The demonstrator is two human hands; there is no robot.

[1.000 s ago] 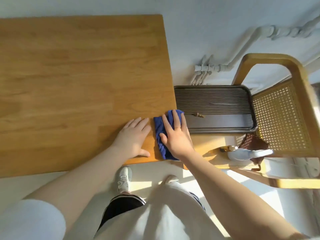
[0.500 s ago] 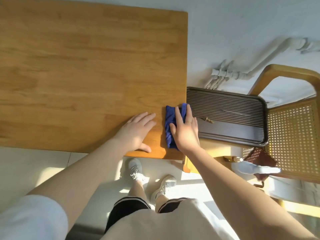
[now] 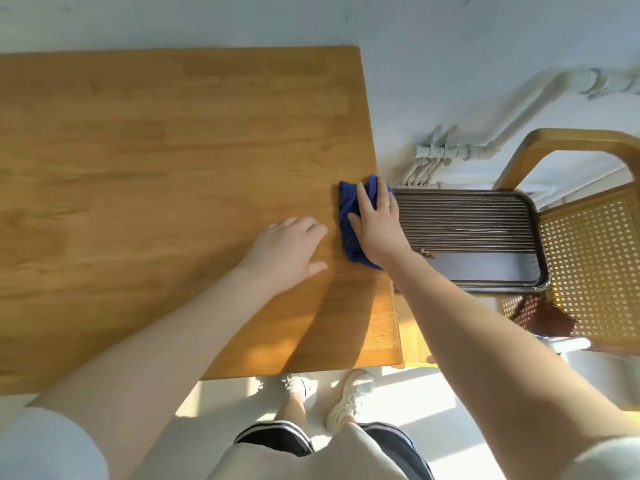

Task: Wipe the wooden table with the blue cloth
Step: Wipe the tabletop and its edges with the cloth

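Right hand (image 3: 379, 230): fingers straight, pressing crumpled blue cloth (image 3: 349, 220) at right edge of rectangular wooden table (image 3: 156, 161) | Left hand (image 3: 287, 251): fingers together, flat on table just beside cloth

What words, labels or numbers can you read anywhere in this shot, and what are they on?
No readable text anywhere.
Table: bare wood, no label.
Blue cloth under the right hand: no tag showing.
Left hand: flat on the wood, covers no print.
Dark tray: ridges only, no brand visible.
Cane chair: no marking.
Shoes: any logo is too small and blurred to read.
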